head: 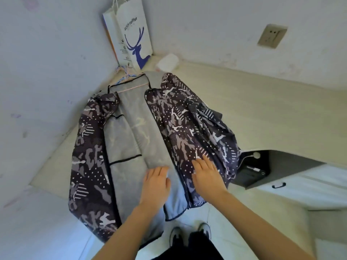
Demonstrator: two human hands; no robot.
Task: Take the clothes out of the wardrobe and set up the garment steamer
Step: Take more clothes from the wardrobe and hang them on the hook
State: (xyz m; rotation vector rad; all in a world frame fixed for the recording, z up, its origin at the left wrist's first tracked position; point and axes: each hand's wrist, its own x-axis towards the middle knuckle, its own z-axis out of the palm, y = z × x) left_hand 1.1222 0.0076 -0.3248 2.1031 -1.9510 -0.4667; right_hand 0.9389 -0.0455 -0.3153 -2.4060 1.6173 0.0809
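Observation:
A dark camouflage-print jacket [90, 171] with a grey lining lies spread open on the pale desk top [272, 119], its hem hanging over the front edge. A thin hanger [129, 85] sits in its collar near the wall corner. My left hand [155, 186] rests flat on the grey lining, fingers together. My right hand [208, 175] lies flat on the patterned right front panel, fingers slightly apart. Neither hand grips the cloth. No garment steamer shows in the head view.
A white paper bag [131, 34] with a blue deer print stands in the wall corner, a small white packet [168, 61] beside it. A wall socket [272, 35] is at the upper right. A dark recess [251, 171] holds a black device, above a drawer [293, 186]. My shoes [189, 235] stand on the floor.

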